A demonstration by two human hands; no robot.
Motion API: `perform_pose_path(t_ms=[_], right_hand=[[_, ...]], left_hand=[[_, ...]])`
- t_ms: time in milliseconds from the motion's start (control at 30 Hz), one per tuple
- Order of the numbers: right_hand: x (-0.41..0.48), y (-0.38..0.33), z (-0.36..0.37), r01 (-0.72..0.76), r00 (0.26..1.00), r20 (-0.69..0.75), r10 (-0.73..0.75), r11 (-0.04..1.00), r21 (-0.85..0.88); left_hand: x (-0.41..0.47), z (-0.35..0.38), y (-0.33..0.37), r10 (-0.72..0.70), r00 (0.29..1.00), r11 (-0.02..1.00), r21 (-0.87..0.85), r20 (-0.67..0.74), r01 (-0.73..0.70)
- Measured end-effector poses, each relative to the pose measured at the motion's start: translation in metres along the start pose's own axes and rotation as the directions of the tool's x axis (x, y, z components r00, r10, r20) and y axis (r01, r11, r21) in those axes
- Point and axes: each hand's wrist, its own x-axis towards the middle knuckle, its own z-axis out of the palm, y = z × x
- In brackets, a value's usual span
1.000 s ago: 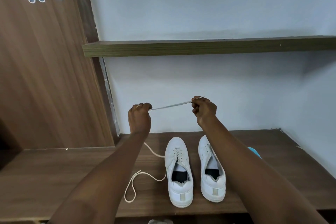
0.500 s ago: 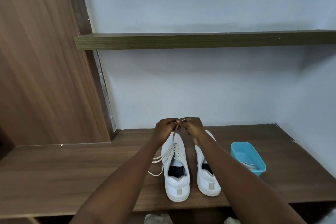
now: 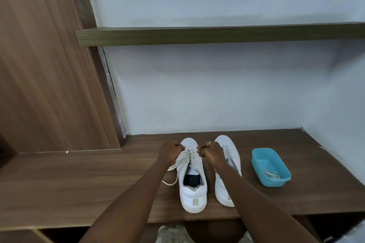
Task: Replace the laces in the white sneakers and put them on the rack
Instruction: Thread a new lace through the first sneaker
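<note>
Two white sneakers stand side by side, toes to the wall, on a brown wooden shelf [image 3: 79, 181]. The left sneaker [image 3: 192, 187] has an off-white lace [image 3: 178, 164] threaded through its eyelets, and loose lace trails onto the shelf to its left. My left hand [image 3: 170, 152] and my right hand [image 3: 209, 151] are both curled at the top of that sneaker's lacing, each pinching the lace. The right sneaker [image 3: 231, 156] is partly covered by my right forearm, and its eyelets look empty.
A blue plastic tub [image 3: 270, 166] with laces inside sits on the shelf right of the sneakers. An upper shelf [image 3: 217, 34] juts from the pale wall. A wooden panel [image 3: 45, 65] stands at the left. More shoes show below the shelf's front edge.
My hands dropped from holding the lace stretched in the air down to the left sneaker's lacing. The long loose lace on the shelf has shortened. The view tilted and the blue tub came into sight.
</note>
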Motion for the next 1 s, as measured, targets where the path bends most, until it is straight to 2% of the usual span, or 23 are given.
perform_pose_path(t_ms=[100,200,267,400,467,633,733,1000], right_hand=[[-0.008,0.014,0.006,0.082,0.987,0.161,-0.017,0.908,-0.411],[-0.013,0.026,0.016,0.214,0.964,0.263,-0.045,0.718,-0.662],[-0.013,0.033,0.023,0.256,0.963,0.252,-0.099,0.637,-0.727],[-0.013,0.036,0.031,0.292,0.955,0.201,-0.217,0.585,-0.756],[-0.012,0.037,0.033,0.281,0.956,0.162,-0.244,0.608,-0.742],[-0.006,0.041,0.029,0.164,0.979,-0.006,-0.205,0.803,-0.573],[-0.003,0.043,0.024,0.106,0.985,-0.071,-0.158,0.876,-0.47],[0.001,0.047,0.02,0.036,0.993,-0.09,-0.071,0.94,-0.338]], left_hand=[[0.0,0.005,-0.01,-0.03,0.999,0.999,0.014,-0.043,0.031],[-0.003,0.012,-0.016,-0.04,0.997,0.998,0.04,-0.064,0.043],[-0.005,0.018,-0.02,-0.048,0.998,0.998,0.031,-0.049,0.049],[-0.008,0.027,-0.023,-0.034,0.999,0.999,0.041,0.005,0.034],[-0.009,0.031,-0.023,-0.029,0.999,0.998,0.056,0.015,0.029],[-0.009,0.041,-0.022,-0.015,1.0,0.998,0.054,-0.008,0.015],[-0.01,0.047,-0.018,-0.027,0.999,0.998,0.059,-0.026,0.028],[-0.009,0.064,-0.016,-0.098,0.993,0.994,0.036,-0.072,0.101]])
